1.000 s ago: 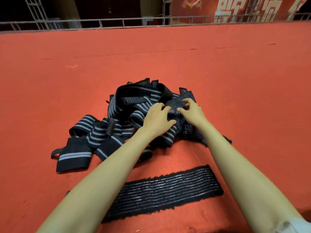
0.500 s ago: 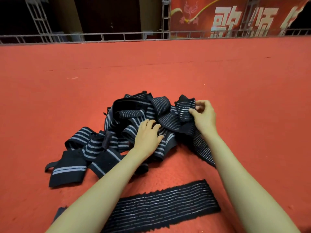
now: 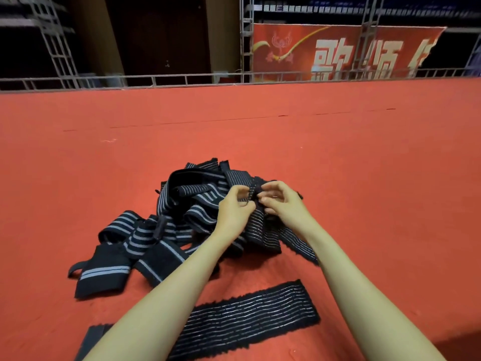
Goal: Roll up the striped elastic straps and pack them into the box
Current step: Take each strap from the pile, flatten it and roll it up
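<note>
Head view: the 2 hands meet close together, the left hand (image 3: 233,213) and right hand (image 3: 282,204) each pinching the top edge of 1 black elastic strap with thin silver stripes (image 3: 261,230). It hangs over a tangled heap of black grey-striped straps (image 3: 182,204) on the red carpet (image 3: 364,178). Another flat striped strap (image 3: 250,317) lies nearer the person.

Black, pale-striped elastic straps (image 3: 192,201) heaped in a loose tangle, unrolled; another strap (image 3: 250,319) stretched flat nearer, apart from the heap.
</note>
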`<state>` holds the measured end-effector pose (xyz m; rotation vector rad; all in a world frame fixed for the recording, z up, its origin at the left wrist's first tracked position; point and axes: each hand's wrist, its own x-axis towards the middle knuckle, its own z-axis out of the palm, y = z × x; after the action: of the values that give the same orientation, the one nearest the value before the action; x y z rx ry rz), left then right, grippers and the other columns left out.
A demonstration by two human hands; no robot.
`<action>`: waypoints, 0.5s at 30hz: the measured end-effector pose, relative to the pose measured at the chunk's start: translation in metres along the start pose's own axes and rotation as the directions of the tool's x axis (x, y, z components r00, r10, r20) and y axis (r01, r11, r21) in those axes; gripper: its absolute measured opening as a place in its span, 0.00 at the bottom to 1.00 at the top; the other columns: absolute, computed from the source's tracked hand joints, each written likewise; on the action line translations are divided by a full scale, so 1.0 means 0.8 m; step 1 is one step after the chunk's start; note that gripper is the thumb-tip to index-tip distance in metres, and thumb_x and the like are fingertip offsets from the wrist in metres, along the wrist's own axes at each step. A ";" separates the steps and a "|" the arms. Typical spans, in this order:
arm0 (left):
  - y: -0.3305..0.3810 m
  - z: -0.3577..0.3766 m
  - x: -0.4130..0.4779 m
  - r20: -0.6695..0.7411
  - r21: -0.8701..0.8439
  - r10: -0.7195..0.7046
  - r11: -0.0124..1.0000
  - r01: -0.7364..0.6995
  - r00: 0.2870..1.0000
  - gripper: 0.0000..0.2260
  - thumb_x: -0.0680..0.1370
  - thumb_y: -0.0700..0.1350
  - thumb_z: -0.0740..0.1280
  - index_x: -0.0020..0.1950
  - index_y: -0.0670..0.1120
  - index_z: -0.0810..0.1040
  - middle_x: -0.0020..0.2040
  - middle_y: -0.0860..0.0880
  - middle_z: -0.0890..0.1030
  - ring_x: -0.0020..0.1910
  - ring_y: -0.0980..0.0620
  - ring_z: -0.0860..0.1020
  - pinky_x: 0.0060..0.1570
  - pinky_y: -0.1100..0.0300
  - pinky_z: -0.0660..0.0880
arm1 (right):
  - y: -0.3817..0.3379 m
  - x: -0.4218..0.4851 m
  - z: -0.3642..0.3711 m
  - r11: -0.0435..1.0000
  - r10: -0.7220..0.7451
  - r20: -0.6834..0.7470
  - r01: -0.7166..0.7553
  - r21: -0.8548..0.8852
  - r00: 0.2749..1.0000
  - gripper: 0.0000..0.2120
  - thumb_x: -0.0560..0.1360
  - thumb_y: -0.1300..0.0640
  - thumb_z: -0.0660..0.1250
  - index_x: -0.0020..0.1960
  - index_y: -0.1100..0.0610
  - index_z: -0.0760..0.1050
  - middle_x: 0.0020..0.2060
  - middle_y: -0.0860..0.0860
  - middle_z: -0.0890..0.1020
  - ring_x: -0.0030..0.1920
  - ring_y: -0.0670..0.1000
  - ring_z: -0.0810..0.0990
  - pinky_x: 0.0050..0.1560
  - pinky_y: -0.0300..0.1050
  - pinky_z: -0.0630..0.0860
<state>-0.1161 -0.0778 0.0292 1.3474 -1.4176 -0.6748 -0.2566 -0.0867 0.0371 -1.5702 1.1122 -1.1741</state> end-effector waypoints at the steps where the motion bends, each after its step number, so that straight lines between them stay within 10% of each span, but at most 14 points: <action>1: -0.004 -0.002 0.002 -0.038 -0.062 -0.062 0.996 0.059 0.997 0.11 0.74 0.38 0.68 0.55 0.48 0.75 0.52 0.51 0.79 0.44 0.58 0.77 0.50 0.65 0.73 | 0.006 -0.002 0.002 0.995 -0.015 -0.008 0.014 -0.102 1.000 0.13 0.74 0.64 0.69 0.55 0.55 0.71 0.46 0.48 0.79 0.48 0.48 0.78 0.52 0.40 0.74; 6: -0.008 -0.008 0.008 -0.003 -0.422 -0.354 0.848 0.320 0.935 0.07 0.75 0.37 0.68 0.51 0.44 0.74 0.49 0.46 0.78 0.47 0.50 0.77 0.49 0.55 0.74 | 0.035 -0.017 0.008 0.961 0.060 0.066 -0.040 -0.273 0.996 0.18 0.70 0.51 0.75 0.55 0.53 0.72 0.47 0.48 0.80 0.48 0.46 0.77 0.52 0.39 0.73; 15: 0.007 -0.009 -0.004 0.236 -0.478 -0.310 0.788 0.388 0.921 0.01 0.77 0.39 0.67 0.47 0.42 0.76 0.45 0.47 0.80 0.44 0.54 0.79 0.39 0.66 0.75 | 0.024 -0.007 0.007 0.977 -0.072 -0.128 0.044 -0.208 0.989 0.17 0.73 0.49 0.71 0.59 0.51 0.71 0.49 0.50 0.77 0.46 0.44 0.75 0.46 0.34 0.70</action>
<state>-0.1118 -0.0719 0.0359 1.1418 -0.9841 -1.3260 -0.2555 -0.0850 0.0162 -1.7093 1.3184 -1.2520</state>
